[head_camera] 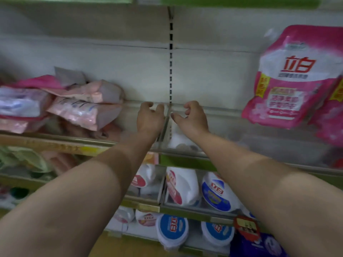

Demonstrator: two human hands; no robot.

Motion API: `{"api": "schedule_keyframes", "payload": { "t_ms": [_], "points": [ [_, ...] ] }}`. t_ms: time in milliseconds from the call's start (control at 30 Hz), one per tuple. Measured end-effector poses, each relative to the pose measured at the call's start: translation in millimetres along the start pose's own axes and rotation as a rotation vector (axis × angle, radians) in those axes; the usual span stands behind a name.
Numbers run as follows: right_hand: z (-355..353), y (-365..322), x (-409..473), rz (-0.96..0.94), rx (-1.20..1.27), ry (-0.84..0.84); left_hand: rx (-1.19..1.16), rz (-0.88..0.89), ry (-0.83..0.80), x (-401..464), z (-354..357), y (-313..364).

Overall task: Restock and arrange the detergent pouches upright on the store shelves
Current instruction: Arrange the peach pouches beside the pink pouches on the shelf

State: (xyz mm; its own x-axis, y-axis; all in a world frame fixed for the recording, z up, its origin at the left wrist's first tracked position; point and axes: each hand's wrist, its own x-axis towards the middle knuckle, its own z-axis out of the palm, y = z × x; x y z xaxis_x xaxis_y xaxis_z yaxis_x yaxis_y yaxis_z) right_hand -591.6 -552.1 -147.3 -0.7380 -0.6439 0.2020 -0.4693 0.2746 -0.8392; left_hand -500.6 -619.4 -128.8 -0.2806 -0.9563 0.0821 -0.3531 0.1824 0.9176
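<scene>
Both my arms reach into the middle of the upper shelf (219, 112). My left hand (149, 116) and my right hand (192, 116) hover side by side at the back of the shelf, fingers loosely curled, holding nothing. A clear divider (164, 130) runs between them. A pink detergent pouch (295, 76) with red lettering stands upright at the right, with another pink pouch (332, 115) beside it. At the left, several pale pink pouches (83, 106) lie flat in a loose pile.
A slotted upright post (171, 58) runs down the back wall between the bays. Lower shelves hold white pouches with red labels (178, 186) and blue labels (217, 191). Purple packs (259, 243) sit at the bottom right. A green shelf edge (241, 1) is overhead.
</scene>
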Motion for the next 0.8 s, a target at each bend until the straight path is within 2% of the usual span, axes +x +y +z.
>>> {"api": "schedule_keyframes", "payload": {
  "t_ms": [433,800],
  "points": [
    [113.7,-69.4,-6.3,-0.146,-0.070,-0.180,-0.051,-0.140,0.107,53.9,-99.4,-60.5],
    [157.1,-116.0,11.4,-0.259,-0.096,-0.158,-0.073,-0.197,0.253,77.2,-143.2,-86.1]
  ]
}}
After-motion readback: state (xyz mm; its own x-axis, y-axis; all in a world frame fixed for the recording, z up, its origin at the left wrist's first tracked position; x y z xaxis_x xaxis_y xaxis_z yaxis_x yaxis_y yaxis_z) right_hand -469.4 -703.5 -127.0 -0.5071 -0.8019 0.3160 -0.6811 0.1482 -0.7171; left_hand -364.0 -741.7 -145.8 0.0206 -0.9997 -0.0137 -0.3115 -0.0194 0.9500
